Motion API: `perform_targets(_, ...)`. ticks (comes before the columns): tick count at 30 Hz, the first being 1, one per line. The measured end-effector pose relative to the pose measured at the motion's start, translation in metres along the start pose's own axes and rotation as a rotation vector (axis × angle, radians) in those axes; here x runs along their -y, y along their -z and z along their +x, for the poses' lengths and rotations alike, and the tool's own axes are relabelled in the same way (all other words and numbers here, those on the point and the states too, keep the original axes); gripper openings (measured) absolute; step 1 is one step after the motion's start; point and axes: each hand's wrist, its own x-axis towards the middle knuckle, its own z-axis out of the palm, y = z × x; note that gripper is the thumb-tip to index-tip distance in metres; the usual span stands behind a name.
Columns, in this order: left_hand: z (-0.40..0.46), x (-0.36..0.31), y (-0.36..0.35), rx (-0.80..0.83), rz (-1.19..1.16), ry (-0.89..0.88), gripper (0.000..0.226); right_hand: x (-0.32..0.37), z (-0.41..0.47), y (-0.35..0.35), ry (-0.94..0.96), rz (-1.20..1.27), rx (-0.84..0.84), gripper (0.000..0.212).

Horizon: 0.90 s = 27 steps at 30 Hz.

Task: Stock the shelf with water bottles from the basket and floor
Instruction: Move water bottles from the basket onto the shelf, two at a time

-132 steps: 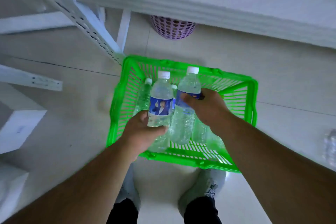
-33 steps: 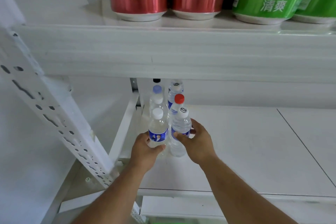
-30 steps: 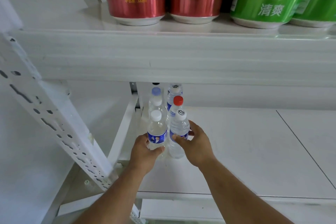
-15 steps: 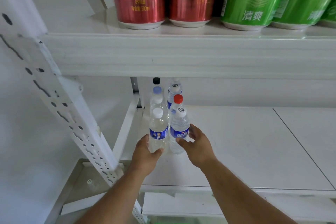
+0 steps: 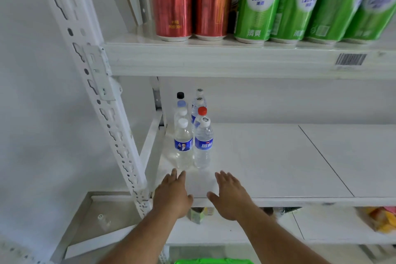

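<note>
The white shelf carries two rows of water bottles standing upright at its left end, under a board of cans. My left hand and right hand hover just before the front bottles, fingers straight and spread, holding nothing. A strip of green basket shows below.

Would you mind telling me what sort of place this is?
Probably a small shop or stockroom: white metal shelving carries rows of drink cans above a barcode tag, and water bottles stand lined up on the shelf below.
</note>
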Motion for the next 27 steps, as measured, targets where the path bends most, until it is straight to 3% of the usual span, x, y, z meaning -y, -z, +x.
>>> perform_targets(13, -0.125, -0.052, -0.019, -0.001, -0.005, 0.068, 0.075, -0.034, -0.105, 0.001, 0.247, -0.124, -0.020, 0.076)
perform_targets(27, -0.217, -0.067, -0.084, 0.072, 0.010, 0.083, 0.078, -0.078, -0.200, -0.047, 0.161, -0.040, 0.081, 0.078)
